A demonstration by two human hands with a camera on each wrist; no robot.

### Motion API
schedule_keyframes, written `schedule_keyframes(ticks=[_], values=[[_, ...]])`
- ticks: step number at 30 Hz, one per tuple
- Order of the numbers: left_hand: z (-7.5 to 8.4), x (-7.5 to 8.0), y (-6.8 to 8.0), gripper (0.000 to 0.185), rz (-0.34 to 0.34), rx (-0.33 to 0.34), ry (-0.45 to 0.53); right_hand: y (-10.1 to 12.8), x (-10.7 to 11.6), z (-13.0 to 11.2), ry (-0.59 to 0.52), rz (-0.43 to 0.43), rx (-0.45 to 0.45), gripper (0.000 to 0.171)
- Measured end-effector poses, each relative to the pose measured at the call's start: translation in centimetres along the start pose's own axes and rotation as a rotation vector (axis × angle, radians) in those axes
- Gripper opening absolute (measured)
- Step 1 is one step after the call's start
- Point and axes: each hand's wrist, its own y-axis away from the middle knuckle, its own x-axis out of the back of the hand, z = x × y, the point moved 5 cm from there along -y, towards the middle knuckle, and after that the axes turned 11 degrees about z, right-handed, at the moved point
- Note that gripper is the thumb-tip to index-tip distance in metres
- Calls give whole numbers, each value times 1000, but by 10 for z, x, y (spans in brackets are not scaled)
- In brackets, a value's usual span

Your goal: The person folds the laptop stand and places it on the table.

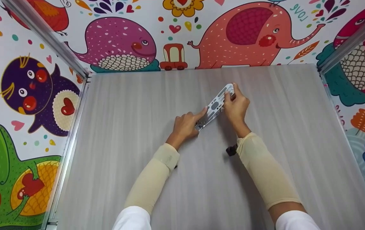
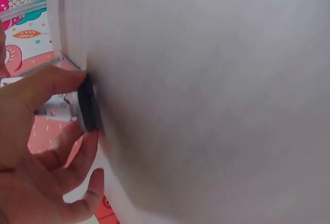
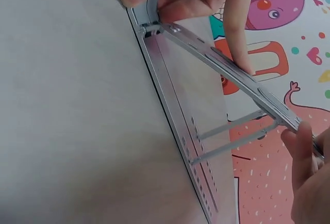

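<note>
Showing the head view first: a silver folding metal stand lies diagonally near the middle of a grey wood-grain table. The left hand grips the stand's near, lower end, thumb stretched along its edge. The right hand pinches the far, upper end with curled fingers. Both forearms wear beige sleeves, and the table is enclosed by walls covered in bright cartoon animals.

Left wrist view: the left hand fills the lower left, its fingers curled round the stand's end, where a dark rubber pad meets the table surface.

Right wrist view: the stand is seen edge-on and partly unfolded. Its base plate rests on the table, while the curved upper arm rises from a hinge and is joined to the base by two thin struts. The right hand's fingers pinch the hinge end and press the upper arm; the left hand holds that arm's other end at lower right.
</note>
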Motion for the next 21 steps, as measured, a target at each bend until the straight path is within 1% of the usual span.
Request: schedule_keyframes(ticks=[3,6,8,11,13,16,19,21], values=[[-3,2,-4,105,-26,-10,-6,3,1,0,6,33,13,41],[-3,2,-6,106,-39,-11,-14,4,1,1,2,48,23,40],[-3,2,-6,106,-42,-7,-19,5,2,2,-4,48,18,41],[-2,1,-6,105,-36,1,-15,4,2,6,-26,26,3,42],[-1,0,-5,105,-32,7,-9,3,2,10,-49,-10,0,44],[-1,0,-4,106,-23,18,-4,2,3,18,-122,-119,-16,49],[-1,1,-3,106,-22,28,-13,-2,6,29,-202,-238,-85,54],[-1,1,-3,105,-21,29,-21,-7,9,37,-235,-290,-130,54]])
